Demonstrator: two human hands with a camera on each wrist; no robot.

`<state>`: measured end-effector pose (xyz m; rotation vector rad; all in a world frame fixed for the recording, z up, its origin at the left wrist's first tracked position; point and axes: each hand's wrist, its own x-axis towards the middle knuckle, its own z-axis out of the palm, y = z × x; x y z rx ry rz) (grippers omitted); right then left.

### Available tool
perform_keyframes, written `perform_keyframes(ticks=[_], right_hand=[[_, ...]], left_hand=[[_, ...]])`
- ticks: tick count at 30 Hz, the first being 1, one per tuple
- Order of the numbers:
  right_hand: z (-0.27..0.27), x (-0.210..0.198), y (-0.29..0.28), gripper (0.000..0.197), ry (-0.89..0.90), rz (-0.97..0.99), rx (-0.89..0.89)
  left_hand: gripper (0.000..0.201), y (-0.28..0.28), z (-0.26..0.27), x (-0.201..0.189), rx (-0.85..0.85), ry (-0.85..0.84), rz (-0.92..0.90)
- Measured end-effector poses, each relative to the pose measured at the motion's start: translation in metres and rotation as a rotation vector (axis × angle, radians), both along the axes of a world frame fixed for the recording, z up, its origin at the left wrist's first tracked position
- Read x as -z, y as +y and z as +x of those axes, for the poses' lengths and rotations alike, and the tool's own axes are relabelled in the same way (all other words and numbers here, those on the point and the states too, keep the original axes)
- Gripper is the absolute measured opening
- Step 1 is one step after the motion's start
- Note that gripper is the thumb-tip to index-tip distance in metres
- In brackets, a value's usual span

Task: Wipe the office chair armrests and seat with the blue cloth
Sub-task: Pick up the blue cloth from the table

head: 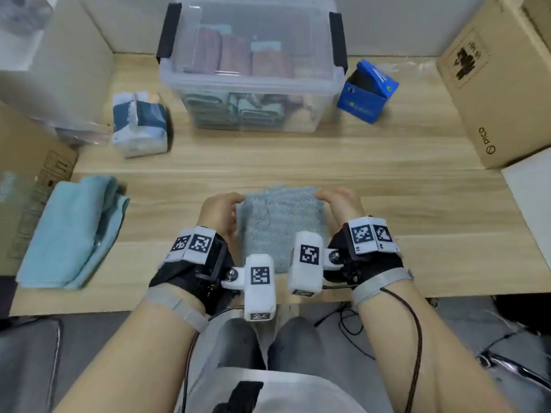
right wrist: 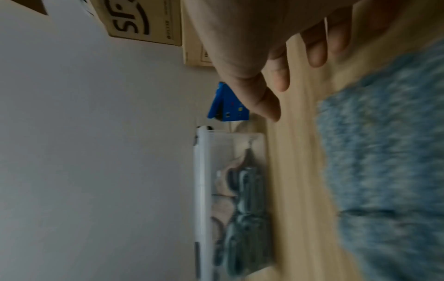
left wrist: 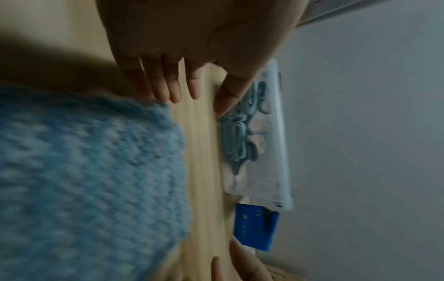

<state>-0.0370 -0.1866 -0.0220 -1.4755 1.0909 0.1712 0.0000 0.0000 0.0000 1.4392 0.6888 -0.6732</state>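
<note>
A fuzzy blue cloth (head: 280,228) lies folded on the wooden table (head: 417,210), close to the front edge. My left hand (head: 238,201) is at its far left corner and my right hand (head: 322,196) at its far right corner. In the left wrist view the left hand (left wrist: 197,102) has straight fingers (left wrist: 173,91) beside the edge of the cloth (left wrist: 84,171), holding nothing. The right hand (right wrist: 288,91) also shows straight fingers (right wrist: 317,57), a little apart from the cloth (right wrist: 389,152). No office chair shows in any view.
A clear lidded bin (head: 250,93) of folded cloths stands at the back, a blue carton (head: 366,93) to its right. Cardboard boxes (head: 492,84) flank the table. A folded teal towel (head: 71,234) and a wrapped pack (head: 140,123) lie left. Cables (head: 351,323) trail below.
</note>
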Motion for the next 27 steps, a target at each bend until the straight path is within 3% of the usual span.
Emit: perform_keyframes(ticks=[2, 4, 11, 13, 15, 17, 18, 20, 22, 27], right_hand=[[-0.006, 0.011, 0.005, 0.069, 0.067, -0.036, -0.007], [-0.016, 0.020, 0.012, 0.072, 0.063, -0.010, -0.028], [-0.029, 0.014, 0.031, 0.025, 0.068, 0.186, -0.235], [-0.029, 0.014, 0.035, 0.024, 0.075, 0.222, -0.283], [-0.029, 0.015, 0.042, 0.045, 0.073, 0.288, -0.291], [-0.027, 0.017, 0.049, 0.076, 0.094, 0.326, -0.315], [-0.026, 0.014, 0.055, 0.075, 0.093, 0.366, -0.345], [-0.022, 0.010, 0.062, 0.045, 0.086, 0.465, -0.414], [-0.017, 0.006, 0.074, 0.027, 0.100, 0.534, -0.521], [-0.039, 0.002, 0.142, 0.035, 0.213, 0.639, -0.831]], left_hand=[[0.013, 0.006, -0.004, 0.016, 0.004, 0.014, 0.046], [0.007, 0.009, -0.010, 0.026, 0.036, 0.045, 0.046], [0.032, 0.009, -0.020, 0.024, 0.212, 0.122, -0.166], [0.020, 0.011, -0.024, 0.026, 0.204, 0.077, -0.136], [0.009, 0.016, -0.032, 0.026, 0.135, 0.047, -0.176], [0.016, 0.026, -0.041, 0.031, 0.034, 0.043, -0.224], [0.026, 0.034, -0.047, 0.033, -0.010, 0.035, -0.246], [0.041, 0.048, -0.064, 0.033, -0.122, 0.038, -0.295], [0.044, 0.065, -0.087, 0.030, -0.263, 0.021, -0.332], [0.054, 0.108, -0.177, 0.038, -0.605, -0.072, -0.359]])
